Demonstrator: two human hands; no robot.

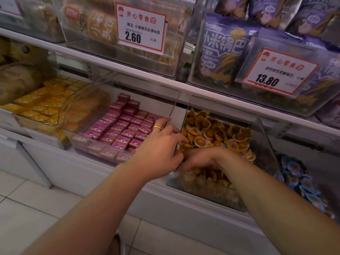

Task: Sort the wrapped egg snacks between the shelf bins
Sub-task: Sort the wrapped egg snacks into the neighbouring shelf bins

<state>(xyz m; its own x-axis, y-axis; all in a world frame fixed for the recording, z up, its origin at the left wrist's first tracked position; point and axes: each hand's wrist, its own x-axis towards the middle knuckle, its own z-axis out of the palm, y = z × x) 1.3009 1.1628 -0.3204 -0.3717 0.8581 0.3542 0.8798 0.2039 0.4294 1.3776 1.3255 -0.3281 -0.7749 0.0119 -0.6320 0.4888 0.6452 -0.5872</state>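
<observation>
Fingers of the right hand [198, 161] are buried among orange-wrapped egg snacks [217, 137] in the clear bin [265, 144]; their grasp cannot be told. The left hand [158, 144] rests relaxed on the bin's left wall. A handful is seemingly being gathered; lifting toward the blue-wrapped snacks [298, 173] at the shelf's right edge comes next.

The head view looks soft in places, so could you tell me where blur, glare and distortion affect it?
Head view: motion blur smears the far-left yellow boxes; glare hazes the clear bin wall beside the purple boxes; wide-angle bending tilts the shelf edge; the 2.60 price tag stays legible; both hands are fairly sharp.
</observation>
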